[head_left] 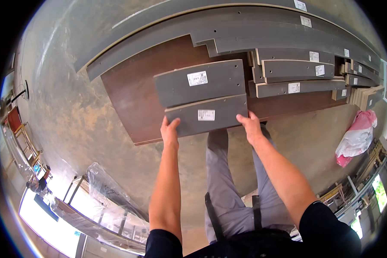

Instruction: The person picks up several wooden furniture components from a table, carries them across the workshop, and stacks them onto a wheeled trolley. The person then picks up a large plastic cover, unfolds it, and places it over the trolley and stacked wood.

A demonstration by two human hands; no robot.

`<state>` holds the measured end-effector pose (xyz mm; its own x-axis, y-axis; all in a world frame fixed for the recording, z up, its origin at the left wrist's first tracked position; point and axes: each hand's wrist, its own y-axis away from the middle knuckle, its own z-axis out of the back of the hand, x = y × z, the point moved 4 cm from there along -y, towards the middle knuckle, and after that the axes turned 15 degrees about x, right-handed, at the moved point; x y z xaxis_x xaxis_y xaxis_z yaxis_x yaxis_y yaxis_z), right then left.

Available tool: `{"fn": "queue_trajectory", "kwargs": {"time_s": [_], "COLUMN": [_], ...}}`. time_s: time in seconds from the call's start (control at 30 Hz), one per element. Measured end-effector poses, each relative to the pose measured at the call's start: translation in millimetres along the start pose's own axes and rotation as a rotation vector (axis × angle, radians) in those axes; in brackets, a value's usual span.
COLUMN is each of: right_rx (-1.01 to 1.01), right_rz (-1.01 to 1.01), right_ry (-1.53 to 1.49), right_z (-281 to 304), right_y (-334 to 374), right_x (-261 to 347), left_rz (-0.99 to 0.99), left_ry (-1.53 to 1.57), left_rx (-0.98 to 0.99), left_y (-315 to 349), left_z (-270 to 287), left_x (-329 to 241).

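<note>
Both hands grip a grey rectangular board (185, 123) with a white label and a pale cut edge. My left hand (169, 134) is closed on its left end, thumb on top. At the right end my right hand (251, 127) is closed the same way. Directly beyond it, nearly parallel, lies a second grey board (221, 78), also labelled and with small holes near its right end. Under these shows a large dark brown panel (129, 92). Whether the gripped board rests on it or is raised slightly, I cannot tell.
Long grey boards (262, 28) lie along the far side, one with a stepped cutout. Several shorter grey boards (296, 69) are stacked to the right. A pink and white plastic bag (356, 135) lies on the floor. Clear plastic wrap (109, 189) is at lower left.
</note>
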<state>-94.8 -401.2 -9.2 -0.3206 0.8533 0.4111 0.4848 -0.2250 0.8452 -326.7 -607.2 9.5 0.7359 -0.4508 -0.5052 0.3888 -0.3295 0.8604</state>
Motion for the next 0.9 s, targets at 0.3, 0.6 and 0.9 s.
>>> {"fn": "queue_trajectory", "kwargs": {"time_s": [0.3, 0.6, 0.9], "right_rx": [-0.079, -0.334, -0.447], "right_rz": [-0.006, -0.142, -0.022], "right_ry": [0.294, 0.408, 0.004], "right_z": [69.9, 182.4, 281.8], "right_y": [125.5, 320.1, 438.9], "right_x": [-37.3, -95.9, -95.6], "left_rz": [0.263, 0.345, -0.052], "left_ry": [-0.461, -0.893, -0.869], "left_rx": [-0.126, 0.338, 0.317], "left_y": [99.4, 223.9, 195.9], "left_z": [12.8, -89.9, -261.2], "left_x": [73.8, 83.7, -21.3]}}
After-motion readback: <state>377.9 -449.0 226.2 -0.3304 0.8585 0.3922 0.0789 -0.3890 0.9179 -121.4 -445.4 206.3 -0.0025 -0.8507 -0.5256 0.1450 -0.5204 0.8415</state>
